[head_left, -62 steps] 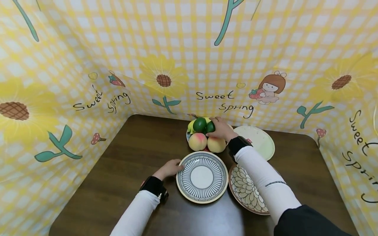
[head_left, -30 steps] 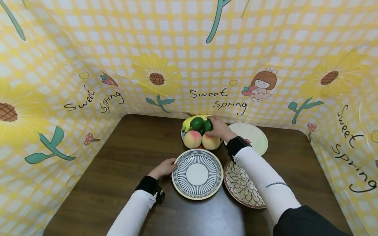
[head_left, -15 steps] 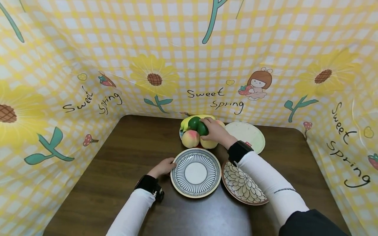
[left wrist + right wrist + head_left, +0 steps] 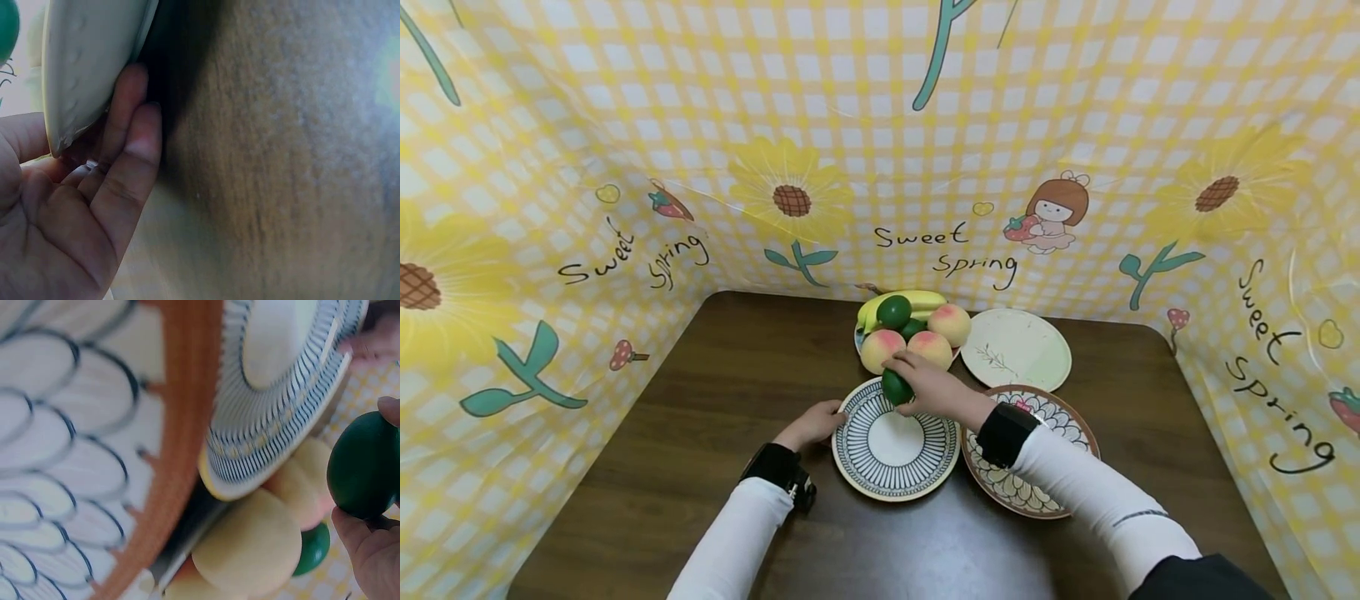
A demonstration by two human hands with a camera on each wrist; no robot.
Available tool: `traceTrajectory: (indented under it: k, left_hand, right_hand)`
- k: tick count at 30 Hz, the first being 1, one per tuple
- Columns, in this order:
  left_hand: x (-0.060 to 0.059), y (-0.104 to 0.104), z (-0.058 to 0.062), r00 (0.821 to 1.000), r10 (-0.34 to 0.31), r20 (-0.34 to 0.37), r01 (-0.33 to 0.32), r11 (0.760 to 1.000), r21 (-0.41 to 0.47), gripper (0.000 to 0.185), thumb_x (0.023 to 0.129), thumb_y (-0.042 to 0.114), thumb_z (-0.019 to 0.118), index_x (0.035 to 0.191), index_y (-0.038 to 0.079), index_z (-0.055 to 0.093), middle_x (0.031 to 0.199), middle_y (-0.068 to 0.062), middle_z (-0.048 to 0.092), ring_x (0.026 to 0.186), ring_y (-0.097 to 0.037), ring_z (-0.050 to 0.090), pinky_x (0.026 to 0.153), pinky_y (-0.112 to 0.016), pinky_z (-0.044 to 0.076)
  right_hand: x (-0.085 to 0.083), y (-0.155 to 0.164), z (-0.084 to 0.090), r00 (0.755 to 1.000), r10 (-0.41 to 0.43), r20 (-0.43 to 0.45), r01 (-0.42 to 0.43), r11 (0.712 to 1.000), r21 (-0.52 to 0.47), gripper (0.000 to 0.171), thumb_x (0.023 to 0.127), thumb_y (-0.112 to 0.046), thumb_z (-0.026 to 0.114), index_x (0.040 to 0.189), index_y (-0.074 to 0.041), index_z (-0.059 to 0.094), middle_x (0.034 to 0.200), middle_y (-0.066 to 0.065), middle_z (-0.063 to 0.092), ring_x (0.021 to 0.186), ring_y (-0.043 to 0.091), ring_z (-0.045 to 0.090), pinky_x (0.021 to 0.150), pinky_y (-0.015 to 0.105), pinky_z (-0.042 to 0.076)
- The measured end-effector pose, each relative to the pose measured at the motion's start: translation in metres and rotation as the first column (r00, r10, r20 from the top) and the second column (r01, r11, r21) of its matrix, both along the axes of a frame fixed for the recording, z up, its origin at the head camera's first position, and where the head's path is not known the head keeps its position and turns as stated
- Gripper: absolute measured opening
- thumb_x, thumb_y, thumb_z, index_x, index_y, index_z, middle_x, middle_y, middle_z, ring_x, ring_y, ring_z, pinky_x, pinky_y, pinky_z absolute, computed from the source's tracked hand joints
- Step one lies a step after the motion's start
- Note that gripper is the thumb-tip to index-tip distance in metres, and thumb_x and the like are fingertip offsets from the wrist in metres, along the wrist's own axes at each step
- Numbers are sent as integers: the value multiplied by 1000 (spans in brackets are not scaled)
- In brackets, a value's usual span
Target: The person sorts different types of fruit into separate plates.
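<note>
Carrying green fruit (image 4: 896, 387) off pile

Bright, even light; head view bows at its edges; both wrist views blur up close, glare whitening the counter (image 4: 387, 81) corner

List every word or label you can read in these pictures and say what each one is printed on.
"Sweet Spring" – on the yellow checked backdrop, middle panel, beside the cartoon girl.
"Sweet Spring" – on the left panel, near the strawberry drawing.
"Sweet Spring" – on the right panel, running downwards.
No text can be seen on the plates, the fruit or the wrist bands; both wrist views show none.
</note>
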State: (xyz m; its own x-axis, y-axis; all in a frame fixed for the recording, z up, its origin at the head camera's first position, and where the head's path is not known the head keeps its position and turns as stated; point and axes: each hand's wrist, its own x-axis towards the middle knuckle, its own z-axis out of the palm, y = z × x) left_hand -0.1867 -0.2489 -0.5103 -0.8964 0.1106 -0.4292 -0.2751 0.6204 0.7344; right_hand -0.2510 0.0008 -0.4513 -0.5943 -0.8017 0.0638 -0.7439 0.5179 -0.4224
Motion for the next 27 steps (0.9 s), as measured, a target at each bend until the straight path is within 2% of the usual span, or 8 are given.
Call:
traceTrajectory:
  k: [4,11,18,27]
  left_hand:
    - [1,-1,-2,1000,5,-1,-5,1000,18,37,108,12,42,134,-10,56,93,-13,70,71,-8,62,68,-27,54]
    - [1,-1,-2,1000,7,-17,-7,1000,30,37,107,11,42,133,-11,57,93,-13,70,72,-8,62,69,-27,54]
    - [1,0,-1,1000,2,-23,-2,1000,17,38,107,12,42,135,-11,56,98,-17,71,74,-9,63,71,-28,55]
    - [2,1,-3,1000,27,-15,-27,999,36,36,107,11,42,132,-10,57,88,-10,68,69,-8,59,65,-23,50]
  right_hand:
    - [4,-4,-16,999,42,4,-42,998,50,74,84,-19,83,147,-2,49,150,23,48,131,35,56,108,45,50]
    - [5,-6,-34,998,43,36,-47,994,95,73,84,-19,83,147,-2,49,149,23,49,129,34,57,108,45,50]
    - [5,-5,-41,998,19,60,-25,994,105,73,86,-20,82,149,-5,49,151,22,48,132,33,55,110,44,48]
    - [5,-4,-43,997,27,68,-33,995,94,73,84,-19,82,148,-5,49,150,22,48,133,33,54,111,44,47]
